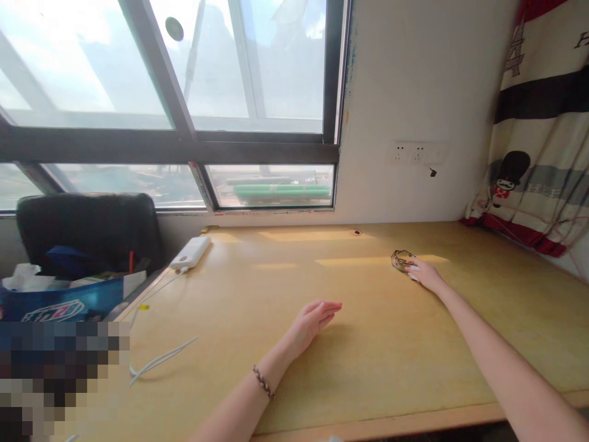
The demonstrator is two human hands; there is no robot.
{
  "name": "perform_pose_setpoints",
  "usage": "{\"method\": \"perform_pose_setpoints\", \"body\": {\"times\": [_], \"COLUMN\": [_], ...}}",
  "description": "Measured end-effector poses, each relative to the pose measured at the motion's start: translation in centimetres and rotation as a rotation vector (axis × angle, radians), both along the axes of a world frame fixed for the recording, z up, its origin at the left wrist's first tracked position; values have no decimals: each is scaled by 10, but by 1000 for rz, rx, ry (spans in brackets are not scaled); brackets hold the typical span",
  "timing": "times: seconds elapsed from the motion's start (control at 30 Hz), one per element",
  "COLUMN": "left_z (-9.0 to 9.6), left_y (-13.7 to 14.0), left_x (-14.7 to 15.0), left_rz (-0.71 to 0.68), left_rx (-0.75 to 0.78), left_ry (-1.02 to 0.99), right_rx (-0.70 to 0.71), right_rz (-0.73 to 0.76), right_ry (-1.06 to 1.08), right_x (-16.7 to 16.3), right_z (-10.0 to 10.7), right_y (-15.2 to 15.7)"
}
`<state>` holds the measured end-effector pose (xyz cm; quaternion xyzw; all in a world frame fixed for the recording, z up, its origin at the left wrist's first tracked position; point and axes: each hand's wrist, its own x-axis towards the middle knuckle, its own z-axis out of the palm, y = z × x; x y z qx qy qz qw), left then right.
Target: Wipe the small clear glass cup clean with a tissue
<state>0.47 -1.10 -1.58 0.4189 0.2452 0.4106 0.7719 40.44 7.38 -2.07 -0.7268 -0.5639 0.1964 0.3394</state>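
Far out, the right hand (426, 274) rests its fingertips on a small dark ring (401, 258) without closing, while the left hand (315, 319) lies flat, empty, steadying on the desk (368, 356).

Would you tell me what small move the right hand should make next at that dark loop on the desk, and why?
Probably close the fingers on the dark loop: the right hand is stretched out with fingertips touching it, not yet gripping, while the left hand hovers open, away from it.
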Motion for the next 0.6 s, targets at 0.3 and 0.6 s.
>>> {"method": "perform_pose_setpoints", "body": {"times": [0.3,0.6], "left_z": [12,11], "left_y": [-5,-1], "left_x": [4,2], "left_rz": [71,161], "left_rx": [138,115], "left_ry": [191,173], "right_rx": [212,49], "right_rz": [135,332], "right_ry": [591,1111], "right_x": [-155,-288], "right_z": [45,16], "right_y": [-50,-73]}}
